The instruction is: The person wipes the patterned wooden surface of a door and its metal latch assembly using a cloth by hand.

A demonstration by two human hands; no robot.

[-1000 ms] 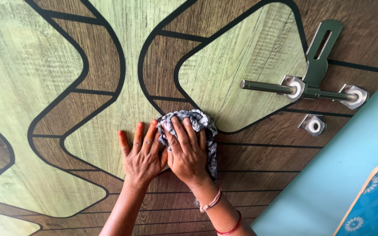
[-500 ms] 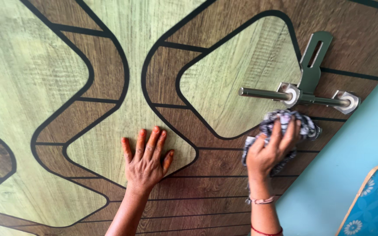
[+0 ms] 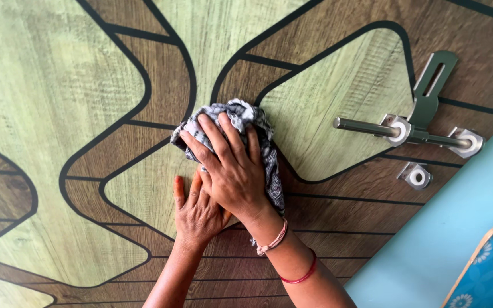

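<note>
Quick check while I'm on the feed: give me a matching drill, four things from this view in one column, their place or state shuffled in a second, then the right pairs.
Things:
1. right hand
2. left hand
3. patterned cloth
4. metal sliding bolt

Places or states:
A. fixed to the door near its right edge
B. flat on the door, partly under the other hand
C. bunched under the fingers against the door
D. pressing the cloth, crossing over the other hand

Pairs: 1-D, 2-B, 3-C, 4-A
</note>
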